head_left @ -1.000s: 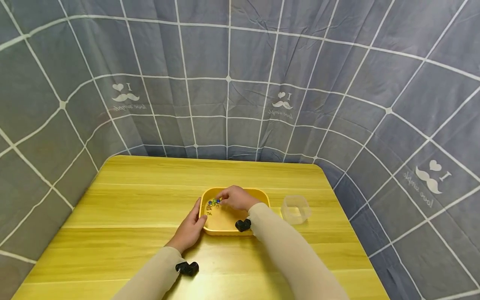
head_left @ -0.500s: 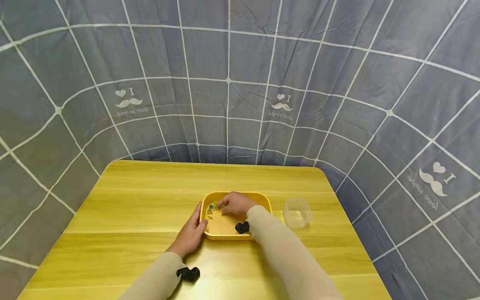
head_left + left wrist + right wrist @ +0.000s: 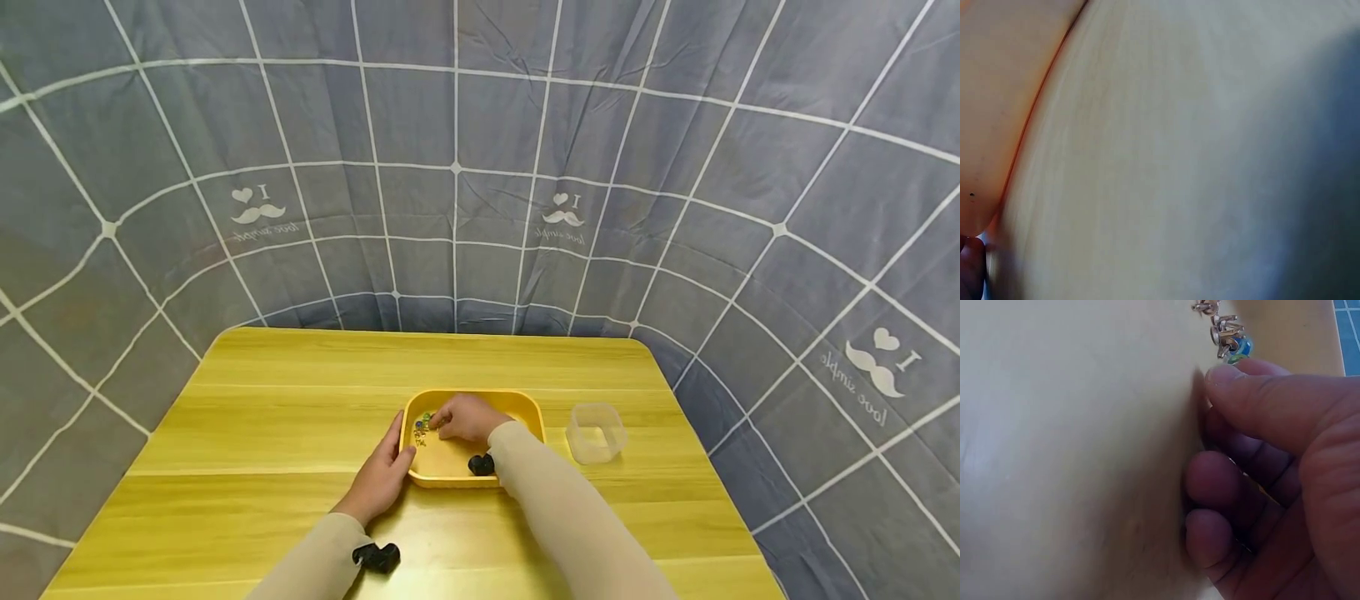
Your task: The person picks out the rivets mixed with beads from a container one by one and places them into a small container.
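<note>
Down at the tray's floor, the right hand's fingers [image 3: 1213, 478] are curled, thumb [image 3: 1260, 400] forward, its tip right by the little glass marbles [image 3: 1242, 347]; whether they pinch one, I cannot tell! Close by lie the small gold-coloured pieces [image 3: 1225, 330], sharing the left end of the yellow tray [image 3: 450, 460] with the marbles, blue and green, which sit on the far side of the gold. Over on the tray's left edge, the left hand [image 3: 381, 477] grips it, thumb over the rim, fingers along the outside wall. Just beside the tray, to the right, stands a clear container [image 3: 592, 454], all of it on the wood-grain desk [image 3: 300, 417], and beyond hangs a grey cloth [image 3: 495, 200] with white grid lines.
</note>
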`<state>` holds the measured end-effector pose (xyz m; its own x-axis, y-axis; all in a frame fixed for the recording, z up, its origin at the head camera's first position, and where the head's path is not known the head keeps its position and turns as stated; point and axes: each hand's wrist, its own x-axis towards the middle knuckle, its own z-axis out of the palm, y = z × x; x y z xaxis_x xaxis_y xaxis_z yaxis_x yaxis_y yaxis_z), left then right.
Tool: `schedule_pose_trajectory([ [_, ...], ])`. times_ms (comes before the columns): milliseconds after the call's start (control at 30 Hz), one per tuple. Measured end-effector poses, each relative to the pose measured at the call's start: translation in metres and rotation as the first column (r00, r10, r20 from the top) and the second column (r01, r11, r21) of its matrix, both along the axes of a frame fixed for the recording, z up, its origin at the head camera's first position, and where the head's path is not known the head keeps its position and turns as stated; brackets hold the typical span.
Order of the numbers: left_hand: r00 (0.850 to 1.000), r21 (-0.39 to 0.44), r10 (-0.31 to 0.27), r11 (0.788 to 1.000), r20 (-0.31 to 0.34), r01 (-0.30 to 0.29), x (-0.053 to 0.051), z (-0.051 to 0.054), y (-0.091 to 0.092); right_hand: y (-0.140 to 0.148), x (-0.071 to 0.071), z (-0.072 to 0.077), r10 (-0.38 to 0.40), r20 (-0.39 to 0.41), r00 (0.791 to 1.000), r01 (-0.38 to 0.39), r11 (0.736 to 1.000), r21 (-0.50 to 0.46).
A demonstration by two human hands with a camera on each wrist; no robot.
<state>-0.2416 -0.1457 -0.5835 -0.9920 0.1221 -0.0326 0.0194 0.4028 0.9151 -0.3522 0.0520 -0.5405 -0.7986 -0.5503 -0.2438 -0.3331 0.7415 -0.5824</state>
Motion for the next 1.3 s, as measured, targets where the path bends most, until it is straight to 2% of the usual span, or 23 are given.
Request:
schedule_pose_trajectory([
  [367,1.0,-0.003,-0.008,1.0,-0.006,0.008,-0.001,0.005,-0.001,-0.002,-0.005,-0.005,-0.01,0.01,1.0,0.01,1.0,-0.027],
  [733,1.0,-0.011,-0.01,1.0,-0.014,0.01,-0.006,0.003,-0.004,-0.001,-0.01,-0.011,0.017,-0.051,0.999,-0.018,1.0,-0.022],
  [1100,1.0,-0.028,0.005,1.0,-0.025,-0.006,-0.009,-0.001,-0.006,-0.003,-0.01,-0.01,0.016,-0.053,0.998,-0.017,1.0,-0.019],
  [1300,0.999,-0.027,0.001,1.0,-0.04,-0.002,-0.011,-0.001,-0.007,-0.003,-0.012,-0.008,-0.015,-0.03,0.999,0.013,0.999,-0.045],
])
